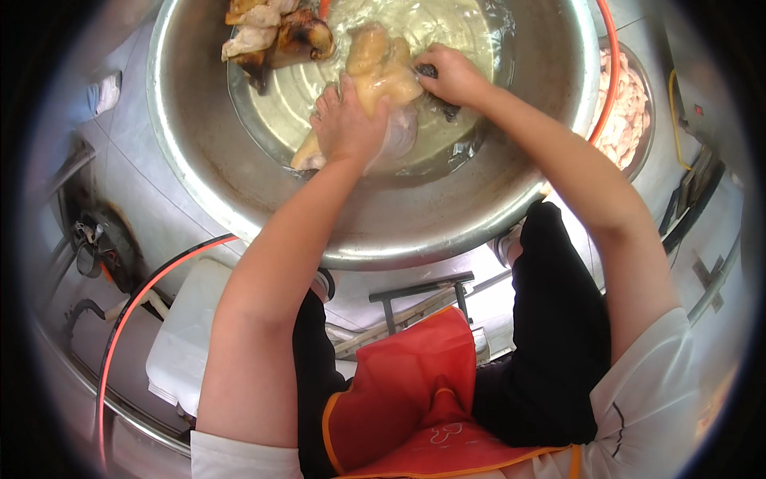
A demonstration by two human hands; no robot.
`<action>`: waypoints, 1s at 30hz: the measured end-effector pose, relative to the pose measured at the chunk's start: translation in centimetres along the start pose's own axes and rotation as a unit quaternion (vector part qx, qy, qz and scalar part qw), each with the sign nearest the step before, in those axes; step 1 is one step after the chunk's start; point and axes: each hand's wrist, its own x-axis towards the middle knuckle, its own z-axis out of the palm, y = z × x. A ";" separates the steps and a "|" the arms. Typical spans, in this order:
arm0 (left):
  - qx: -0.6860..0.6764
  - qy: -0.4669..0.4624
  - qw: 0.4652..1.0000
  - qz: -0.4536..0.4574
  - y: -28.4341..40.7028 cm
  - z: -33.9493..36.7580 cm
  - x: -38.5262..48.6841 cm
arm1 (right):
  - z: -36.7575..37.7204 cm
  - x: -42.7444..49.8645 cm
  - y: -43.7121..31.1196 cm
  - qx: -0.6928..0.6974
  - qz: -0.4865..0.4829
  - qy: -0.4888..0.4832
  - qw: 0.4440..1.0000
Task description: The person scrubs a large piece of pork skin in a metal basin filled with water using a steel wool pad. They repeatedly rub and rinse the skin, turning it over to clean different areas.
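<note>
A large round metal basin [413, 239] holds shallow water. In it lies a pale yellow piece of skin-on meat [392, 75], wet and partly under the surface. My left hand [350, 123] is spread over its near left side and holds it. At the right edge of the meat, my right hand [453, 75] grips a dark scouring pad [428, 70] that looks like steel wool; the fingers hide part of it. A further dark bit [450, 112] shows just below that hand. Browned, charred pieces of meat [281, 39] rest at the basin's upper left.
Outside the basin on the right stands a metal bowl [649, 141] of pale pink meat pieces [622, 114]. An orange-red hose [611, 60] crosses the basin's right rim. Another red-and-black hose [134, 299] curves past a white plastic container [188, 335] at left. Another person's shoe [109, 94] shows at upper left.
</note>
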 end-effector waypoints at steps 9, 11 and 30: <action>0.004 -0.004 1.000 -0.006 -0.2 0.2 0.2 | -0.5 0.3 0.4 0.025 -0.049 0.035 0.998; -0.012 -0.008 1.000 -0.008 -0.2 0.3 0.2 | -0.4 0.6 0.8 -0.001 -0.041 0.021 0.999; -0.244 0.054 0.967 -0.053 -0.2 2.3 0.3 | 1.6 2.5 6.3 0.017 -0.023 -0.001 1.000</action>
